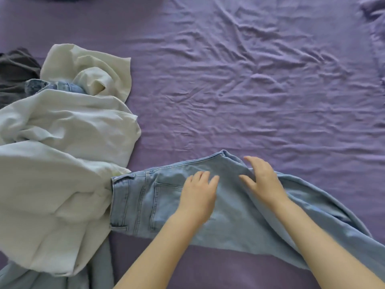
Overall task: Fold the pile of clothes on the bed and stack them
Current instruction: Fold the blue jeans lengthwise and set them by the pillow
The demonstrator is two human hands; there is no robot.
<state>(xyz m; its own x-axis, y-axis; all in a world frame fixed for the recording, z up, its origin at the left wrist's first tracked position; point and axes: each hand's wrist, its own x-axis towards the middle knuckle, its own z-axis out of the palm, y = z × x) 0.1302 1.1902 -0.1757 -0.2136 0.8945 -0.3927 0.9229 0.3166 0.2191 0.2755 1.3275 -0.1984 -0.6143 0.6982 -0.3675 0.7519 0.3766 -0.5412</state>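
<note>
On the left of the bed (250,80) sits the pile (58,153): big white and pale blue clothes all bunched up, a dark grey one at the far left, and a bit of blue denim peeking out. The jeans (150,197) lie flat just right of the pile, waistband touching it, back pocket up, legs running off to the right. The left hand (198,195) rests flat on the jeans, fingers straight and a little apart. The right hand (262,180) lies on a raised fold of the leg, fingers loose, not clamped. The purple sheet beyond is wrinkled.
</note>
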